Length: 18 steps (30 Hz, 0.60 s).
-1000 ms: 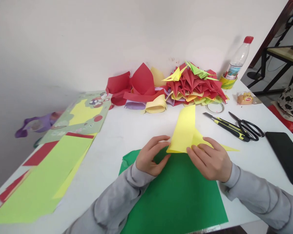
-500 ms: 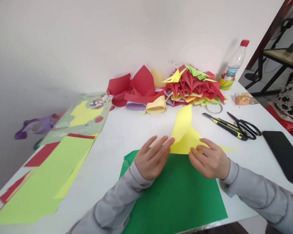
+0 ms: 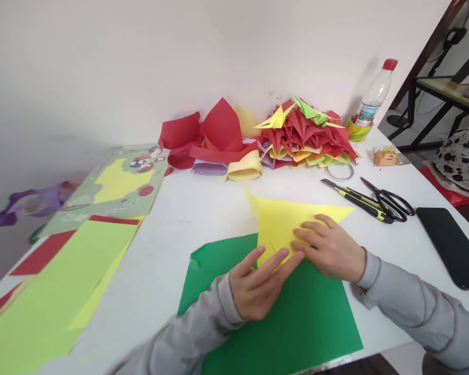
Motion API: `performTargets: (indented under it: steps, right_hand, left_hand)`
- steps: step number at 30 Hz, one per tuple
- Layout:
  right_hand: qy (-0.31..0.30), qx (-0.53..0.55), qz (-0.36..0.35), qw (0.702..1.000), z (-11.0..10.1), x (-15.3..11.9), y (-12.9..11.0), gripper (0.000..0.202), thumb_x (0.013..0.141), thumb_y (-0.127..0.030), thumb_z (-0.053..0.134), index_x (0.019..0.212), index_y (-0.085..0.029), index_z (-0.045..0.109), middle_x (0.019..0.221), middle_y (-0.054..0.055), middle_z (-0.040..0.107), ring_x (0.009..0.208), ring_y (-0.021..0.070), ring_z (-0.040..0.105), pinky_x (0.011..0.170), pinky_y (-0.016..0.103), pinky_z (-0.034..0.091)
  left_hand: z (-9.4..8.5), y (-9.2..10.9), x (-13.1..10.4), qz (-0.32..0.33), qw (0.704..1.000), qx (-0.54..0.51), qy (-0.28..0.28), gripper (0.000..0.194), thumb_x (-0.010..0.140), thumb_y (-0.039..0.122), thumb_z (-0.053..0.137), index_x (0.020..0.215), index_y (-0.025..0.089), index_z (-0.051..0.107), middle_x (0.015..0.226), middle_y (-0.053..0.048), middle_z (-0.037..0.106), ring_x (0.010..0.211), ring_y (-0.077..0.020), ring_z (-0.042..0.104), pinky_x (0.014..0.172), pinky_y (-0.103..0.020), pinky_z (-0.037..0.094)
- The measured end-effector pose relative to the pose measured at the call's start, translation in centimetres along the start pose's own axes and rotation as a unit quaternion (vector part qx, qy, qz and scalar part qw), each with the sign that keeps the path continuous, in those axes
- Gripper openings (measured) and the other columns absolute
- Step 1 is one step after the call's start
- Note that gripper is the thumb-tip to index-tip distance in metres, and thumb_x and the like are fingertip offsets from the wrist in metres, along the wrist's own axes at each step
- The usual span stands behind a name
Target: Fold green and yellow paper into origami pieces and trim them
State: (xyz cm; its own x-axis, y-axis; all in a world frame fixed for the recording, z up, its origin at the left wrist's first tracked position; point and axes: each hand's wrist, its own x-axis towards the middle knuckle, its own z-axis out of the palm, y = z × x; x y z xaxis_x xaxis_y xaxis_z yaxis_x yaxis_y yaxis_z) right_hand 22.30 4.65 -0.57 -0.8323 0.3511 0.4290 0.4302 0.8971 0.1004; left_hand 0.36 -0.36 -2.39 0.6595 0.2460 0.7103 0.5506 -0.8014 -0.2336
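Note:
A sheet of yellow folded paper (image 3: 283,224) lies partly over the green board (image 3: 273,333), with a pointed corner toward the right and a narrow flap standing up at its upper left. My left hand (image 3: 260,284) is at the near edge of the paper, fingers spread and the tips touching it. Over the right part of the paper is my right hand (image 3: 330,247), its fingers stretched out and resting on the surface. The fingertips of both hands come close together near the lower edge. Both thumbs are mostly hidden.
Right of the paper lie a utility knife (image 3: 357,200), scissors (image 3: 386,198) and a phone (image 3: 449,247). Behind are a tape roll (image 3: 340,171), folded red paper pieces (image 3: 305,130) and a bottle (image 3: 371,99). Light green sheets (image 3: 62,286) lie at left.
The yellow paper has turned and changed shape: its tall upright strip is gone and a broad panel faces up. My left hand has moved right and nearer; my right hand has shifted slightly left.

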Motion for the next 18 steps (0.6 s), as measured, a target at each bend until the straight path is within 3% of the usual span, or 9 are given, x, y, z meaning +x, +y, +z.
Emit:
performTargets:
  steps: [3, 5, 8, 13, 18]
  right_hand:
    - [-0.076, 0.087, -0.001, 0.993, 0.5, 0.2, -0.9, 0.026, 0.087, -0.036, 0.057, 0.103, -0.016, 0.060, 0.123, 0.013, 0.059, 0.107, 0.0262, 0.052, 0.087, 0.044, 0.044]
    - [-0.093, 0.107, 0.001, 0.990, 0.7, 0.2, -1.2, 0.028, 0.088, -0.038, 0.056, 0.106, -0.017, 0.060, 0.125, 0.014, 0.057, 0.109, 0.0269, 0.051, 0.086, 0.043, 0.044]
    - [-0.104, 0.114, -0.011, 0.988, 0.7, 0.0, -1.1, 0.031, 0.090, -0.037, 0.054, 0.116, -0.020, 0.058, 0.127, 0.016, 0.055, 0.113, 0.0286, 0.050, 0.087, 0.045, 0.043]
    - [-0.089, 0.116, -0.027, 0.989, 0.6, -0.3, -0.9, 0.031, 0.091, -0.040, 0.052, 0.112, -0.020, 0.061, 0.123, 0.018, 0.055, 0.115, 0.0305, 0.049, 0.090, 0.048, 0.043]
    - [-0.082, 0.107, -0.037, 0.990, 0.6, -0.4, -1.3, 0.030, 0.090, -0.040, 0.053, 0.108, -0.018, 0.063, 0.121, 0.020, 0.057, 0.117, 0.0318, 0.051, 0.092, 0.049, 0.045]
  left_hand:
    - [-0.1, -0.1, 0.2, -0.029, 0.998, -0.045, -0.044, 0.022, 0.079, 0.003, 0.051, 0.087, 0.016, 0.068, 0.112, -0.004, 0.072, 0.132, -0.0190, 0.042, 0.115, -0.041, 0.027]
    - [-0.3, -0.6, 0.2, -0.024, 0.997, -0.056, -0.044, 0.019, 0.079, 0.003, 0.055, 0.087, 0.015, 0.067, 0.109, -0.006, 0.073, 0.126, -0.0210, 0.049, 0.112, -0.044, 0.032]
    - [-0.8, -1.8, 0.0, -0.020, 0.999, -0.028, -0.018, 0.018, 0.081, 0.007, 0.059, 0.094, 0.016, 0.067, 0.104, -0.006, 0.073, 0.121, -0.0228, 0.053, 0.109, -0.047, 0.036]
    - [-1.6, -3.8, -0.6, -0.027, 0.998, -0.010, -0.059, 0.029, 0.088, 0.014, 0.048, 0.113, 0.020, 0.062, 0.112, -0.011, 0.069, 0.118, -0.0250, 0.054, 0.100, -0.048, 0.043]
    - [-1.9, -5.0, -0.7, -0.056, 0.996, 0.008, -0.068, 0.037, 0.081, 0.005, 0.050, 0.114, 0.018, 0.059, 0.112, -0.016, 0.067, 0.115, -0.0286, 0.057, 0.094, -0.050, 0.045]
